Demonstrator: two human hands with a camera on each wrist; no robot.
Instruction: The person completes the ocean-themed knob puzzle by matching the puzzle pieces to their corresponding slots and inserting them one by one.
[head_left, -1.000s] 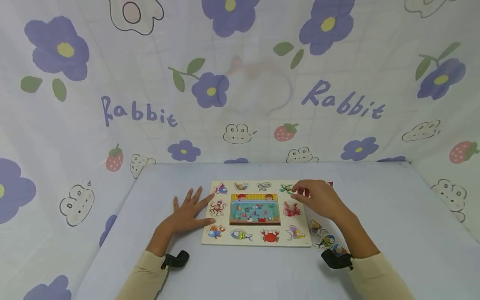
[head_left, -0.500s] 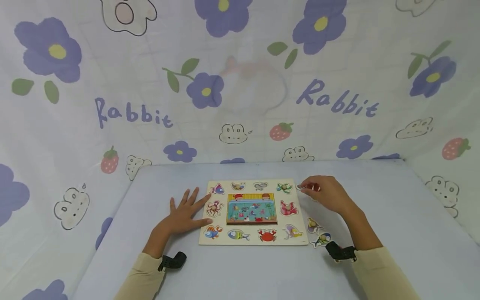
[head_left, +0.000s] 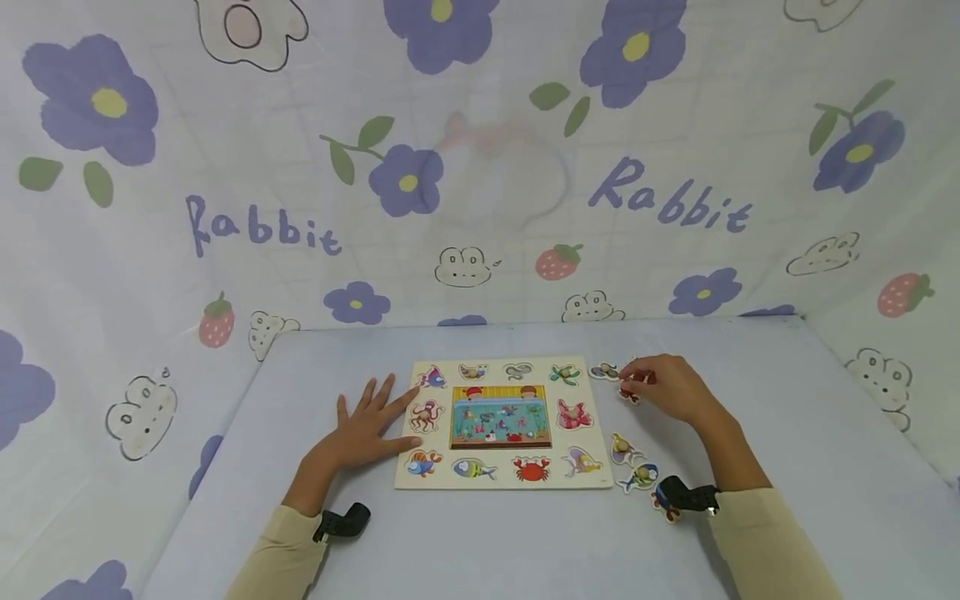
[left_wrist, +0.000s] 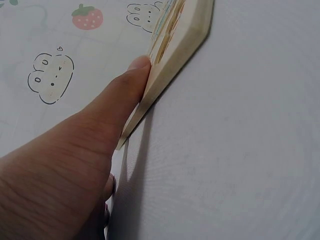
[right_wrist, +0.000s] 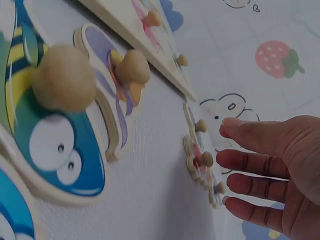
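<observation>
White cloth (head_left: 517, 179) with purple flowers fills the upper part of the frame, and below it is a pale table (head_left: 487, 542). On it, in the lower centre, lies a puzzle board (head_left: 504, 478), its long axis going from left to right. Left hand (head_left: 366, 433) has its fingers spread; thumb and forefinger touch the left edge of the board, and nothing is gripped. Right hand (head_left: 670, 387) is beyond the upper right corner of the board, thumb apart from nearly straight fingers, and I see nothing held in it. It is clearly the nearer one to the loose pieces. The red piece (head_left: 628, 396) is just beside its fingertips; whether they touch, I cannot tell. The grey piece (head_left: 602, 372) lies to the left of them, between hand and board, also long from left to right. So, I judge, this short leftward way matters most. Lower right, near the right wrist, are the yellow piece (head_left: 621, 450), the striped fish piece (head_left: 639, 478) and the partly covered blue piece (head_left: 663, 505)
</observation>
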